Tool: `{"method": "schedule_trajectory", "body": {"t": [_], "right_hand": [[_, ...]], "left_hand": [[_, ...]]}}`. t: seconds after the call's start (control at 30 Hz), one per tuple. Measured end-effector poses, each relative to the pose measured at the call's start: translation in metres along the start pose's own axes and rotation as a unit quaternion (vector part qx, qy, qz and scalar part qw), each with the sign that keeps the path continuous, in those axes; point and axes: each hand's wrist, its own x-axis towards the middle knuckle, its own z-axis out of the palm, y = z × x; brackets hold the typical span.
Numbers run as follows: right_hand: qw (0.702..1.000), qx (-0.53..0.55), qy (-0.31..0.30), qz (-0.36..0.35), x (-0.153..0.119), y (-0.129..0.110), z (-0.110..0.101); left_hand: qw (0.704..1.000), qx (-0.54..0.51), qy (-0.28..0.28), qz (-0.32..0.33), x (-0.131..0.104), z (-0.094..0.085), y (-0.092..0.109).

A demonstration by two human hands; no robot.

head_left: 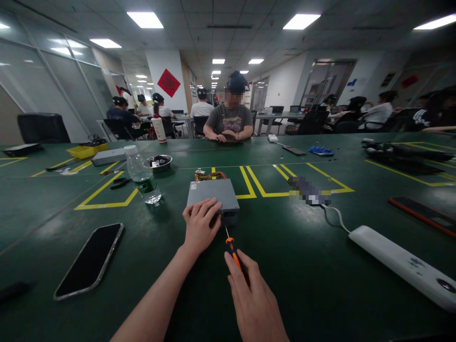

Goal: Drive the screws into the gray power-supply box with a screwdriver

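A grey metal computer power supply [213,191] lies on the green table [142,270], its bundle of coloured wires [213,175] coming out at the far side. My left hand [202,223] rests over its near left edge, fingers across the top and gripping the casing. In my right hand [249,289] is an orange and black screwdriver [231,244], with fingers wrapped round the handle. Its thin shaft points at the near face of the power supply, by the lower right corner. Whether the tip touches a screw I cannot tell.
Left of the power supply stand a water bottle [144,178] and a metal bowl [160,163]; a phone [90,259] lies nearer. To the right are a white power strip [399,261] with a cable and a blurred device [308,190]. A person [230,116] sits opposite.
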Motion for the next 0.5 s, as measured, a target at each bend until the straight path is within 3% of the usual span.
{"method": "schedule_trajectory", "body": {"t": [0.1,0.33,0.5], "right_hand": [[0.999,-0.04,0.021,0.007,0.0053,0.0033,-0.0045],[0.999,-0.029,0.005,0.023,0.0078,-0.003,-0.0018],[0.999,-0.015,0.026,-0.045,0.0077,0.0002,-0.0019]], "left_hand": [[1.0,-0.001,0.002,0.0,0.0005,0.0001,0.0007],[1.0,-0.001,0.001,-0.001,0.0008,-0.0001,0.001],[1.0,-0.001,0.005,0.0,0.0006,0.0004,0.0008]]}}
